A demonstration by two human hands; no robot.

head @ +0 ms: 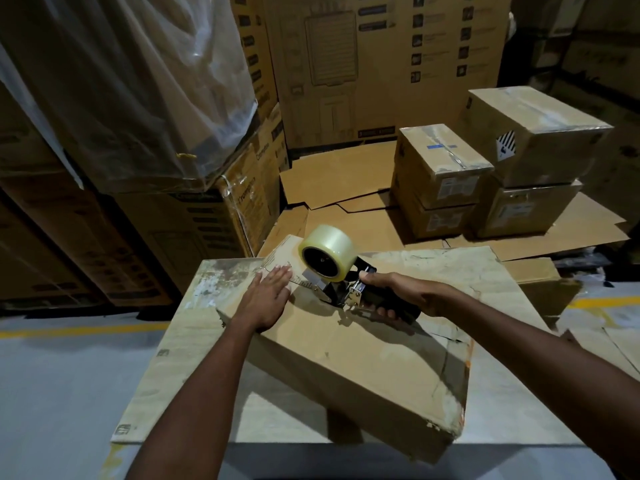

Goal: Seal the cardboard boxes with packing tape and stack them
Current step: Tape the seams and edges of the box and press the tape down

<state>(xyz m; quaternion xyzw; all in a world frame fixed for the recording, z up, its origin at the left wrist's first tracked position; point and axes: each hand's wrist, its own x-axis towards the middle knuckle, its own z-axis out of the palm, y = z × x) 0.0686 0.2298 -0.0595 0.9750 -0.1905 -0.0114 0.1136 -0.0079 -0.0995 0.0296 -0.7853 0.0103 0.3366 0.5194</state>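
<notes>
A brown cardboard box (360,368) lies at an angle on top of a larger, worn carton (194,372) in front of me. My left hand (268,297) rests flat, fingers spread, on the box's far left top, over a strip of clear tape. My right hand (391,294) grips the black handle of a tape dispenser (329,261) carrying a clear roll. The dispenser's metal front touches the box top just right of my left hand.
Several sealed boxes (446,168) stand in two stacks at the back right on flattened cardboard sheets (339,181). Tall printed cartons (381,57) form a wall behind. Plastic-wrapped cartons (131,84) rise at the left. A yellow line (69,329) crosses the grey floor.
</notes>
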